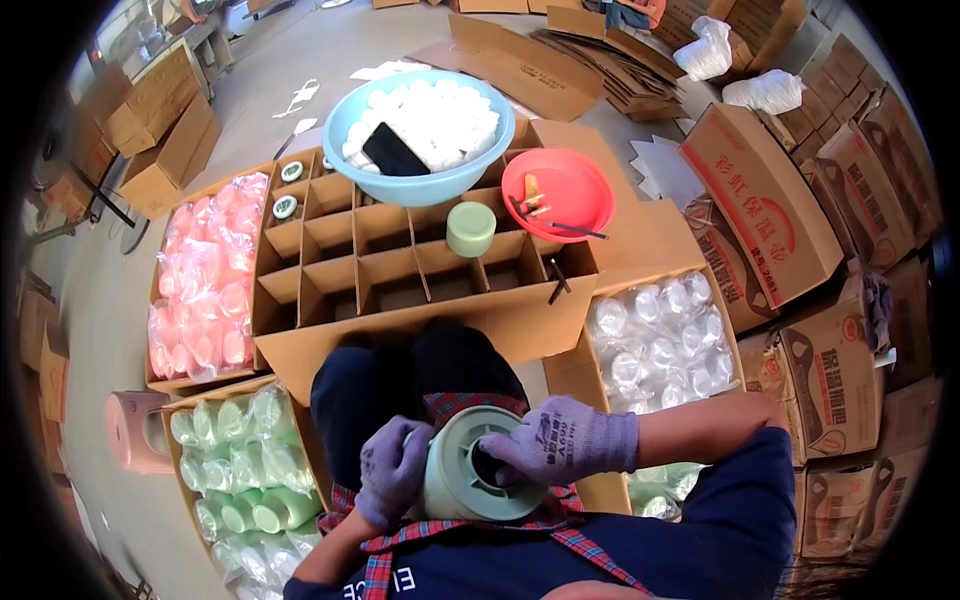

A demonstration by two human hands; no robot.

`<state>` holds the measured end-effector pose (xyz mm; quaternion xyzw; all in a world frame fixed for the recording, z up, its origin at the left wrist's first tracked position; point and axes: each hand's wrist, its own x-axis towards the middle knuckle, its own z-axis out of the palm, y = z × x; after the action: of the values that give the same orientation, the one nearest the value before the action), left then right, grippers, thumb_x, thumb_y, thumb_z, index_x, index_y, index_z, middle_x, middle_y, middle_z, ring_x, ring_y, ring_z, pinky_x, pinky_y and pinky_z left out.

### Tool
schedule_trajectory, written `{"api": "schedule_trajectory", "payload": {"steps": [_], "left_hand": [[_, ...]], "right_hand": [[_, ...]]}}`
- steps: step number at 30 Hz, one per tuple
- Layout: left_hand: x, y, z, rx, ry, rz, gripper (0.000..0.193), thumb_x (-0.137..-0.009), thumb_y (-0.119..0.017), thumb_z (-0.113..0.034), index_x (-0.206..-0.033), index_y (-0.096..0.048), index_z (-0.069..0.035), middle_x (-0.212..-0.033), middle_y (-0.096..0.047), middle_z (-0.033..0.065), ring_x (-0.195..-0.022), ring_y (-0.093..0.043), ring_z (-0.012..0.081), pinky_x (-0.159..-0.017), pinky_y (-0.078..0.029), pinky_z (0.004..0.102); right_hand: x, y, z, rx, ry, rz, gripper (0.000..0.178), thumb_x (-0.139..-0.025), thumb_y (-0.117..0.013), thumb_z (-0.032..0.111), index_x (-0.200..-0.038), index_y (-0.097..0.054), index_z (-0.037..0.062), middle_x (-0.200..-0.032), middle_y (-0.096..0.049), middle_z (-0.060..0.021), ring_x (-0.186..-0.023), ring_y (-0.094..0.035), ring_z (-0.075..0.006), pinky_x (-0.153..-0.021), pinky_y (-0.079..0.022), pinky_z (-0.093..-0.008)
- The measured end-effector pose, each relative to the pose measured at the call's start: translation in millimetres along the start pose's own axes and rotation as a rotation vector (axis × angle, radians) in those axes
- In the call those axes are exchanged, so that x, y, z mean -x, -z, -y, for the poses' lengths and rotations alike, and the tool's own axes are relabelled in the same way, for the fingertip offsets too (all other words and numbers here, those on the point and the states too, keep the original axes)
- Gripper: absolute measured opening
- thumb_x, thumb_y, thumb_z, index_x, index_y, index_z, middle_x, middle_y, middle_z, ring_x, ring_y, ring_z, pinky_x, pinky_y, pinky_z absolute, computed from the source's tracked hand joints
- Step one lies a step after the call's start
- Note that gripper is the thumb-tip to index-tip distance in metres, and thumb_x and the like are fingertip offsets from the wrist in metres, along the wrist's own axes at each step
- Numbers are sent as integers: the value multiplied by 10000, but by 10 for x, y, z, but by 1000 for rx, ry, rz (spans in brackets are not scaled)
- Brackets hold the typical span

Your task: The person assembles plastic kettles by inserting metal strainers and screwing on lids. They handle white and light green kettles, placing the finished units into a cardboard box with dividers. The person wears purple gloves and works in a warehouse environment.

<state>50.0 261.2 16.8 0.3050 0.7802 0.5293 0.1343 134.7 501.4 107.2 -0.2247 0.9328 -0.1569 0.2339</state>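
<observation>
A light green plastic jug (468, 465) sits in my lap, its round ringed end tilted up toward me. My left hand (393, 470), in a purple knit glove, is closed at the jug's left side, where a handle seems to be hidden under the fingers. From the right, my right hand (555, 440), gloved the same, reaches over the rim. Its fingers bend into the dark hole at the middle of the ringed end, and what they grip there is hidden. A green lid-like cup (470, 229) stands on the divided carton ahead of my knees.
On the divided cardboard carton (425, 318) rest a blue basin (340, 120) of white pieces with a black phone (395, 150), and a red bowl (580, 190) with tools. Cartons of bagged pink cups (205, 270), green cups (240, 450) and clear-wrapped pieces (665, 340) flank me. Stacked boxes (835, 370) stand right.
</observation>
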Motion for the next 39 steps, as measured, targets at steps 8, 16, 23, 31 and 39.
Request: {"api": "schedule_trajectory", "payload": {"steps": [8, 16, 23, 31, 39], "left_hand": [[41, 187, 144, 395, 419, -236, 221, -998, -600, -117, -813, -669, -17, -725, -656, -5, -659, -550, 43, -585, -433, 235], [-134, 188, 627, 352, 371, -264, 324, -1009, -608, -183, -704, -576, -78, -641, -508, -80, -619, -422, 17, -533, -327, 225], [-148, 216, 732, 440, 315, -200, 333, -1026, -583, -181, -709, -564, -82, -688, -501, -84, -650, -416, 12, -553, -330, 215], [-3, 222, 849, 540, 278, -245, 297, -1020, -508, -113, -742, -599, -56, -717, -577, -47, -671, -477, 22, -592, -383, 203], [-418, 271, 457, 436, 201, 183, 216, -989, -571, -138, -950, -717, 17, -799, -653, -17, -748, -564, 45, -650, -449, 211]], "right_hand": [[-774, 327, -1728, 90, -280, -997, 187, -921, -635, 278, -953, -645, 94, -932, -699, -145, -857, -691, -345, -692, -559, -462], [-1648, 385, -3617, 126, -1100, -427, 403, -973, -514, 210, -1358, -581, 113, -1244, -694, -189, -1118, -691, -357, -916, -561, -498], [-1232, 317, -3625, 155, -962, -600, 430, -977, -523, 250, -1397, -527, 157, -1222, -685, -217, -1060, -694, -378, -894, -554, -492], [-539, -37, -2303, 19, -1074, -469, 460, -943, -554, 500, -1157, -719, 128, -1113, -710, -201, -1002, -698, -348, -911, -544, -473], [-360, -381, -2771, -102, -1020, -297, 410, -871, -686, 324, -1113, -710, -7, -1142, -687, -228, -1143, -649, -366, -940, -535, -435]]}}
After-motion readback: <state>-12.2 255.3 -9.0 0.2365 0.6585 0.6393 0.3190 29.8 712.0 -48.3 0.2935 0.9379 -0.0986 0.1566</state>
